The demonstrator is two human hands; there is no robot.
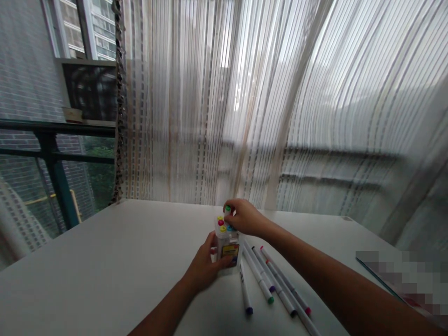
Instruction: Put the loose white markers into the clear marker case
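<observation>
My left hand (206, 263) is wrapped round a clear plastic marker case (224, 245) with a yellow and dark label, which stands tilted slightly on the white table. Several markers with yellow, red and blue ends (221, 223) show at its open top. Above the case, my right hand (241, 217) pinches a green-ended marker (227, 210); its lower part is hidden by the fingers and the case. To the right of the case, several loose white markers (276, 280) with purple, green, black and pink ends lie side by side.
The white table (105, 275) reaches back to a striped sheer curtain (196, 116). At the right edge lies a flat, partly blurred-out object (378, 275). Beyond the table on the left stands a dark green railing (58, 172).
</observation>
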